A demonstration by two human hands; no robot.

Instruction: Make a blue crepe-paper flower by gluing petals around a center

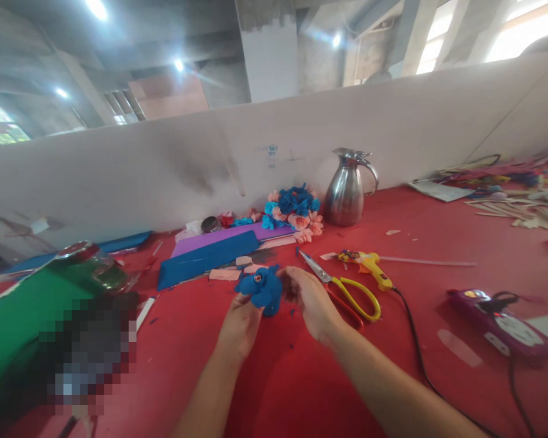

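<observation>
A blue paper flower [263, 288] with a small pinkish centre is held above the red table, in the middle of the view. My left hand [240, 325] grips it from below and the left, fingers closed under the petals. At its right edge, my right hand [311, 298] has its fingers bent together against a petal; the fingertips are partly hidden. Just right of that hand lie scissors [347, 292] with yellow and red handles, blades apart. Behind the flower are pale pink paper strips [224, 275] and a folded blue paper sheet [205, 260].
A yellow glue gun [373, 269] lies beyond the scissors, its cord running to a purple power strip [506, 328]. A steel jug [346, 190] stands by the white partition [164, 164], beside finished blue and pink paper flowers [296, 210]. Green paper [22, 316] and a glass jar [103, 267] are left.
</observation>
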